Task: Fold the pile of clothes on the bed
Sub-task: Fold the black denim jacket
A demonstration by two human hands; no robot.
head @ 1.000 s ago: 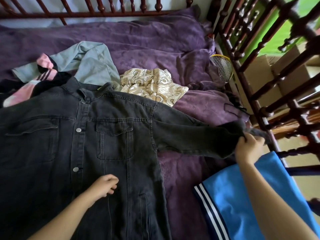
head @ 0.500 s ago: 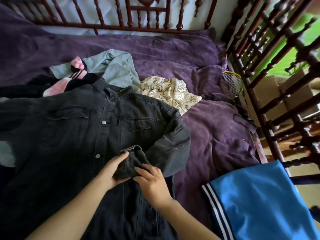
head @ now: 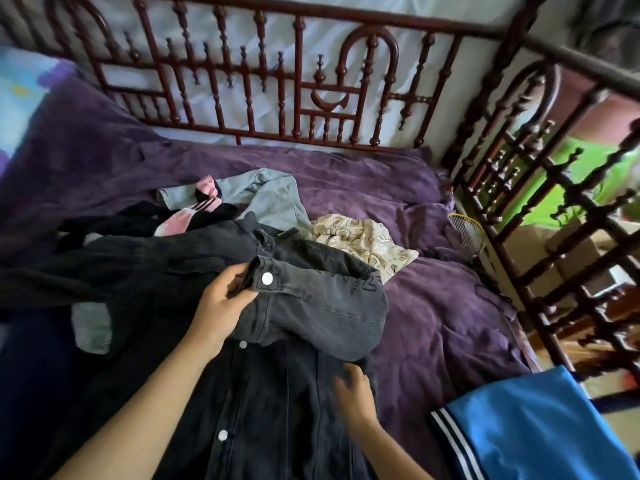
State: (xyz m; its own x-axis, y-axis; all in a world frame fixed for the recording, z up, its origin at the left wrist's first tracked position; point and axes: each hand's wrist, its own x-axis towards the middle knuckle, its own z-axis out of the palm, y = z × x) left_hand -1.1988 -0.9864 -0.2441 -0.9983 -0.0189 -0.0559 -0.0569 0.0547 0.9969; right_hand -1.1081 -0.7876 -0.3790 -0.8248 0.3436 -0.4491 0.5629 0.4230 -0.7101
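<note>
Nearest, the right grip (head: 356, 393) lay flat and open on the jacket (head: 270, 427), which was spread on the bed (head: 450, 323). Just beyond, the left grip (head: 221, 299) pinched the cuff (head: 273, 280) of the sleeve folded across the chest. Released carelessly, that stiff sleeve could spring back open. Farther off, the pile (head: 273, 202) lay unfolded.
</note>
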